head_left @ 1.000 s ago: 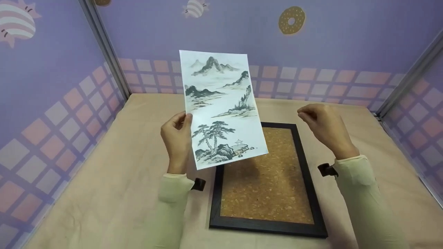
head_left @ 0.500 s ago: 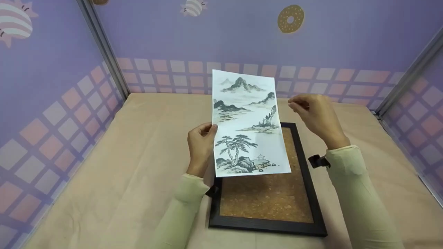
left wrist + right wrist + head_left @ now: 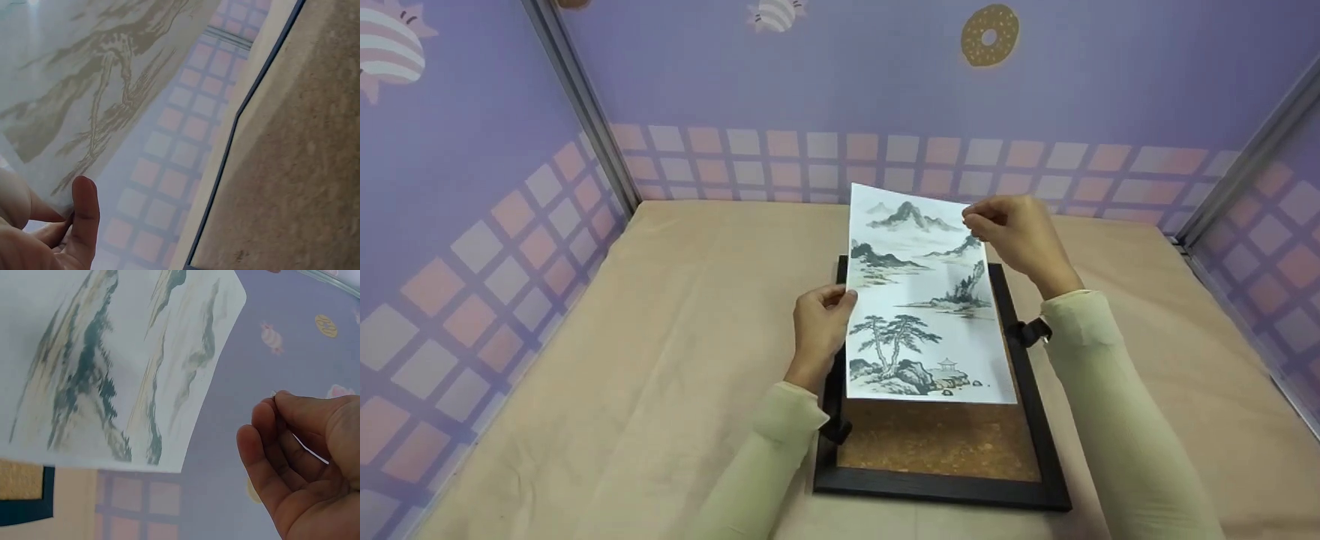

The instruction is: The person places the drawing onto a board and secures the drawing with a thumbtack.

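White print point(image 3: 922, 300) with grey-black ink landscape; black frame point(image 3: 1035, 420), speckled tan cork.

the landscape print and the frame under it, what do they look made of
The landscape print looks like thin matte paper: it bows where the left hand pinches its edge, and light shows through it in the left wrist view. The frame has a dark, matte border, perhaps wood or plastic; its speckled brown panel looks like cork.
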